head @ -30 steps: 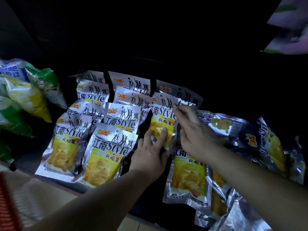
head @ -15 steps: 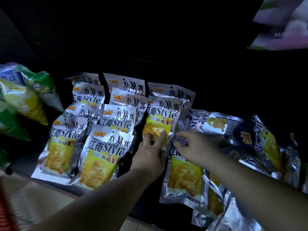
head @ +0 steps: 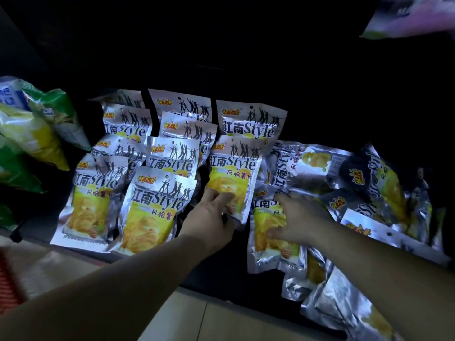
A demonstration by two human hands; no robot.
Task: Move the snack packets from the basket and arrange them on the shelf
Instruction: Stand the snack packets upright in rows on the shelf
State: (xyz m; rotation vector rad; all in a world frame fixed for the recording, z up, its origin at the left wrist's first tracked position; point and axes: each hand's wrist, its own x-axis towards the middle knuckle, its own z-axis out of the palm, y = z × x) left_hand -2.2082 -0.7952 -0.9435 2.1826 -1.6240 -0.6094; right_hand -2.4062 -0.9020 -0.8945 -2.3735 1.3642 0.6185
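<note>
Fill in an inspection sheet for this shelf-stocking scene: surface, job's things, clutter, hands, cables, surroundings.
Surface: dark shelf, dimly lit, its back lost in shadow.
Job's things: silver-and-yellow snack packets in overlapping columns at left; a loose heap at right, some lying sideways.
Clutter: green and yellow bags at far left; a pale bag at top right.
Hands: left hand grips the lower end of a third-column packet; right hand, blurred, lies on the front packet, grip unclear.
Cables: nothing seen.
Surroundings: pale floor below the shelf; a red ribbed thing at lower left.
</note>
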